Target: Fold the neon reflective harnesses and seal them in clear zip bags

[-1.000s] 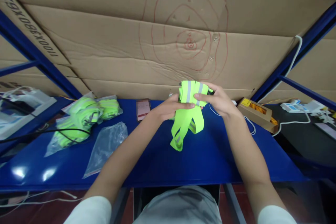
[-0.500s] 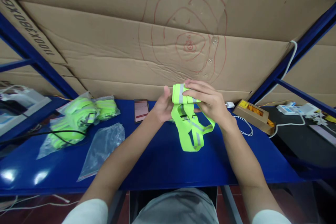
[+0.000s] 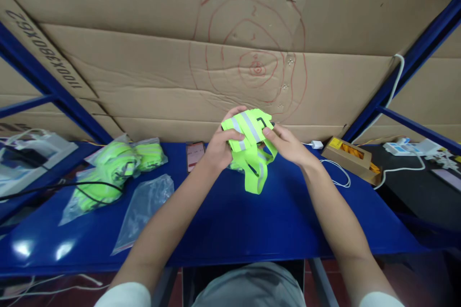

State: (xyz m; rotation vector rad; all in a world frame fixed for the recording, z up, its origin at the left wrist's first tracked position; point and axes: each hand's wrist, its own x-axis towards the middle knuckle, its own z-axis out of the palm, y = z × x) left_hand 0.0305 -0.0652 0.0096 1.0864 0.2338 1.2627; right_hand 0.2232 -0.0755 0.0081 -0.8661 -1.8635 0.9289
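Note:
Both my hands hold a neon yellow reflective strap vest (image 3: 251, 146) with grey stripes above the blue table (image 3: 230, 220). My left hand (image 3: 219, 146) grips the folded bundle from the left, fingers wrapped round it. My right hand (image 3: 288, 146) pinches its right side near a black buckle. A short loop of strap hangs below the bundle, just over the table top.
Bagged neon vests (image 3: 111, 168) and a flat clear plastic bag (image 3: 144, 204) lie at the left. A phone (image 3: 195, 152) rests behind my left hand. A cardboard box (image 3: 351, 156), white cable (image 3: 336, 172) and power strips (image 3: 410, 147) sit at the right. Cardboard sheets (image 3: 230, 53) stand behind.
The hanging loops have been gathered up; the strap now dangles shorter. The bundle has tilted, and my right hand has moved from over its top to its right side.

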